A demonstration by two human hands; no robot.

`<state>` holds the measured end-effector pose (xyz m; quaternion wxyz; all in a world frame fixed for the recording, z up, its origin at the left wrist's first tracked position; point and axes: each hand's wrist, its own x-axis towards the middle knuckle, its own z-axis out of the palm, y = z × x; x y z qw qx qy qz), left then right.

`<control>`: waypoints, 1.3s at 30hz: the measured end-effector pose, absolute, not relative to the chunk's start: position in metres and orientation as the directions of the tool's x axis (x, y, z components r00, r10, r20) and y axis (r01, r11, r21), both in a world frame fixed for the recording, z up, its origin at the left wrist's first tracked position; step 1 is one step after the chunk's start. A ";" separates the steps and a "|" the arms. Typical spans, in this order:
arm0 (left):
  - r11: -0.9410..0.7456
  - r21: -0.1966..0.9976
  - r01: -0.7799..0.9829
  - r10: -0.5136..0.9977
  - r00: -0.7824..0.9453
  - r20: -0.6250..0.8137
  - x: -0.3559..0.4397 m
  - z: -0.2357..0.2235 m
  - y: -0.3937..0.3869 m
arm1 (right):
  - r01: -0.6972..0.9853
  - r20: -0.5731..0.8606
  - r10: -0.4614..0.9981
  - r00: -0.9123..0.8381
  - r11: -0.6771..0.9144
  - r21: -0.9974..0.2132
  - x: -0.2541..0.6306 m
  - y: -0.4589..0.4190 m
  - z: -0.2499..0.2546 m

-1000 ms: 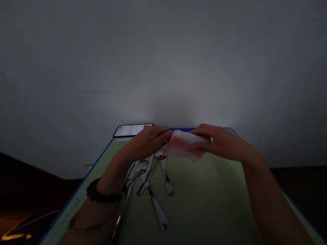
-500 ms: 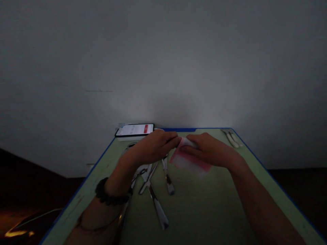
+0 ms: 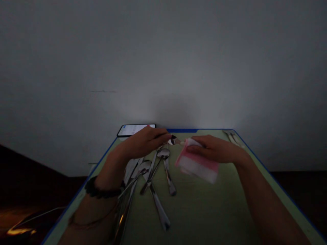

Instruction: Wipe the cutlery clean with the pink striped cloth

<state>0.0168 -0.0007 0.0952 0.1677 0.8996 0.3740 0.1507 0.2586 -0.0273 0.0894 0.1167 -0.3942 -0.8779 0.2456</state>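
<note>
Between my hands, above the table, is a spoon (image 3: 173, 139) with a shiny bowl. My left hand (image 3: 150, 140) pinches it at the bowl end. My right hand (image 3: 208, 148) is closed around a pink and white cloth (image 3: 198, 165), which wraps the spoon's handle and hides most of it. The cloth's loose end hangs down below my fingers. Under and beside my left hand, several metal spoons (image 3: 163, 153) and other pieces of cutlery (image 3: 159, 207) lie crossed over one another on the table.
A phone (image 3: 135, 129) with a lit screen lies at the table's back left. Light-handled cutlery, forks by their look (image 3: 231, 136), lies at the back right corner. The green table (image 3: 204, 211) has a blue edge and stands against a grey wall (image 3: 163, 61).
My left hand has moved left, away from my right hand, and the spoon's bowl now shows between them. The cloth has shifted slightly right and hangs lower.
</note>
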 end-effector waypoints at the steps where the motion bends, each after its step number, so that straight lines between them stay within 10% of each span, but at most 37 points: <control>1: -0.660 0.419 0.623 0.729 0.667 0.156 0.015 0.096 -0.001 | 0.620 0.008 0.746 -0.666 0.559 -0.550 0.261 -0.028 0.092; 27: -0.727 0.272 0.630 0.676 0.727 0.123 0.052 0.093 -0.020 | 0.604 0.119 0.727 -0.676 0.639 -0.476 0.248 -0.027 0.080; 39: -0.524 0.564 0.638 0.811 0.576 0.103 0.001 0.090 0.010 | 0.596 0.027 0.764 -0.645 0.524 -0.608 0.261 -0.020 0.084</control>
